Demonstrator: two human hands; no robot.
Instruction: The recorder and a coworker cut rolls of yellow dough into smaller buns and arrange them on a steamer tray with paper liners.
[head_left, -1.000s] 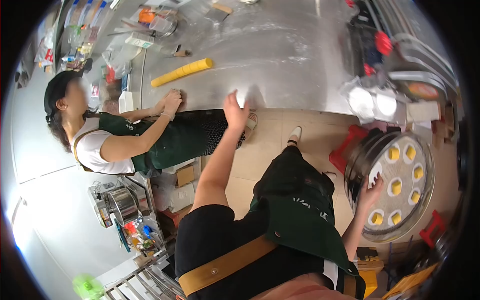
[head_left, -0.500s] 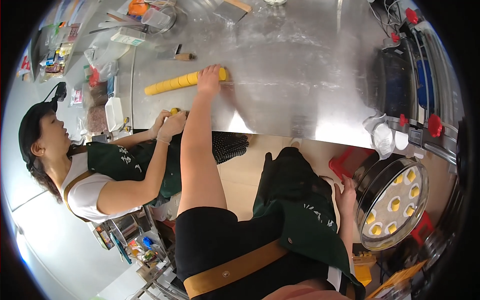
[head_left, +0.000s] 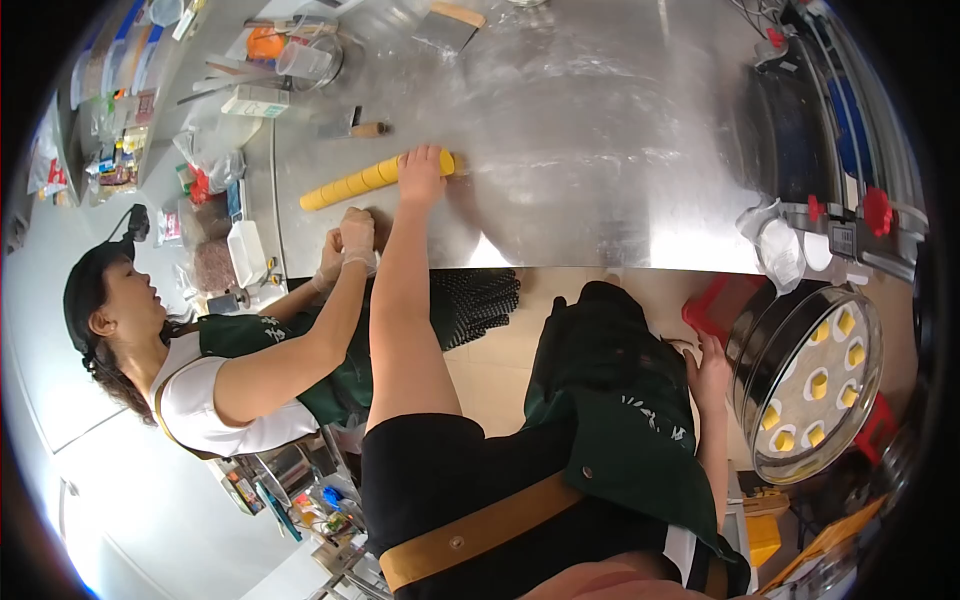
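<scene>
A yellow dough log [head_left: 350,184], cut into several short pieces, lies on the steel table. My left hand [head_left: 421,172] reaches over the table, fingers curled round its right-hand end. Low beside the round steamer [head_left: 745,335], my right hand [head_left: 708,372] has its fingers apart, and I see nothing in it. Several yellow dough pieces [head_left: 819,386] sit on white papers inside the steamer. Left of my arm are the gloved hands [head_left: 352,245] of a co-worker, held close together; what is between them is hidden.
Behind the log lies a wooden-handled knife [head_left: 368,130], with a scraper [head_left: 450,28] farther back. A machine with red knobs [head_left: 877,212] stands at the right edge; white papers [head_left: 775,250] lie by it. A red stool [head_left: 715,300] is under the table edge.
The whole view has shifted slightly. The co-worker's hands have risen and closed together, and the yellow piece seen in them earlier is hidden now. My left hand stays on the log's end.
</scene>
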